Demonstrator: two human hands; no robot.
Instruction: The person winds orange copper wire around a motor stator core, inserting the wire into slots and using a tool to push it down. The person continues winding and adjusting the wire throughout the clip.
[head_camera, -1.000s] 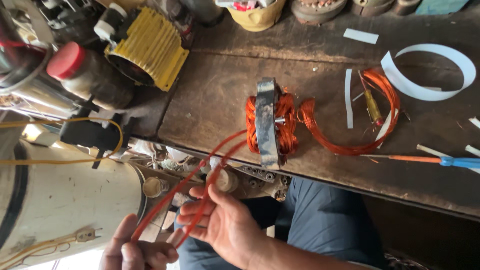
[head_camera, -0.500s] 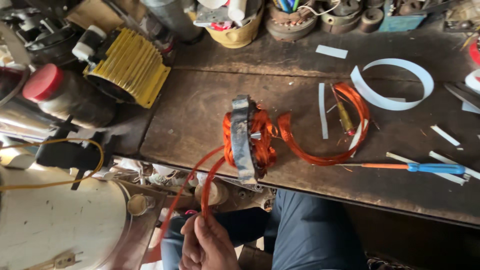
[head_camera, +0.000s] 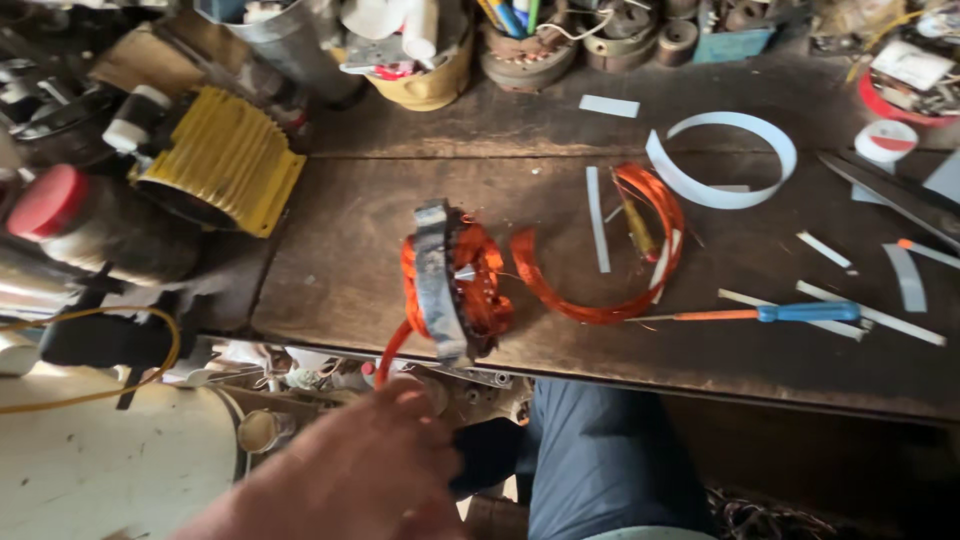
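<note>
Bare bench (head_camera: 340, 260) lies open at nine o'clock of the stator (head_camera: 452, 280). Copper coil (head_camera: 610, 260) obstructs at three o'clock; yellow motor housing (head_camera: 225, 160) blocks at ten o'clock.

A dark, worn wooden workbench (head_camera: 820, 360) fills the scene, lit by soft daylight. Its far edge is crowded with cluttered containers (head_camera: 420, 60). At the left stands a yellow ribbed motor housing (head_camera: 225, 160).

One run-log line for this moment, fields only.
hand: blurred, low in view, at orange wire loop | other hand: not visible | stator: on workbench edge, orange windings | blue-handled screwdriver: lying right
</note>
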